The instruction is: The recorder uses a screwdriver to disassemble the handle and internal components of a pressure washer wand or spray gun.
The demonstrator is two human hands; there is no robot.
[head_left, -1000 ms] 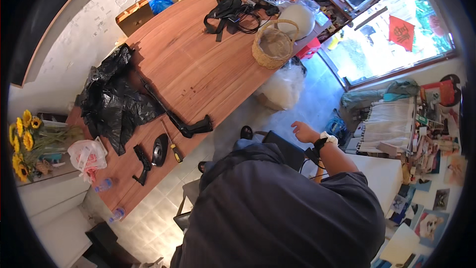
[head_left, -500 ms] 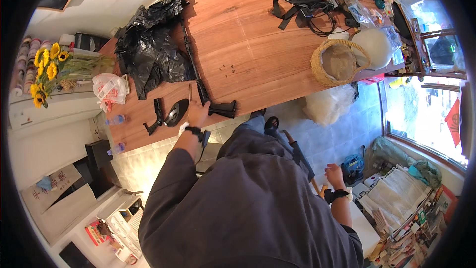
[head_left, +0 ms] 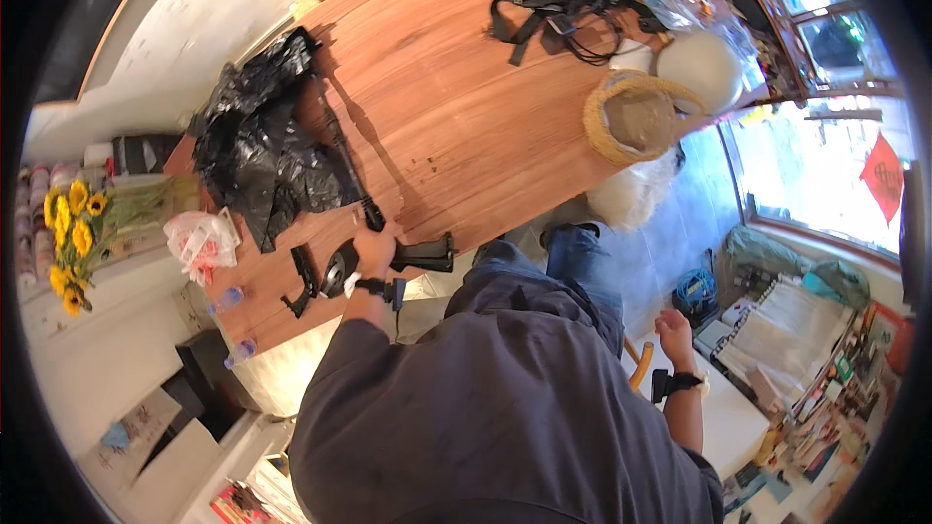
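Observation:
A long black rifle (head_left: 342,150) is gripped around its middle by my left hand (head_left: 377,245); its barrel points to the far left and its stock (head_left: 425,254) sticks out to the right. A dark shadow runs along the wood beside the barrel, so the front is raised off the table. Just left of this hand lie a round black disc-like part (head_left: 336,270) and a short black pistol-shaped piece (head_left: 304,279). My right hand (head_left: 674,332) hangs at my right side, away from the table, fingers loosely curled with nothing seen in them.
On the wooden table (head_left: 466,107) are a crumpled black plastic bag (head_left: 267,160), a woven basket (head_left: 597,126), a white round object (head_left: 701,73) and black straps with cables (head_left: 553,0). Two plastic bottles (head_left: 229,300) lie near the left edge. A wooden chair part (head_left: 641,366) stands near my right arm.
My left hand has closed around the rifle and lifted it; a separate shadow now shows beneath. My right hand remains low at my side. The whole view has shifted slightly.

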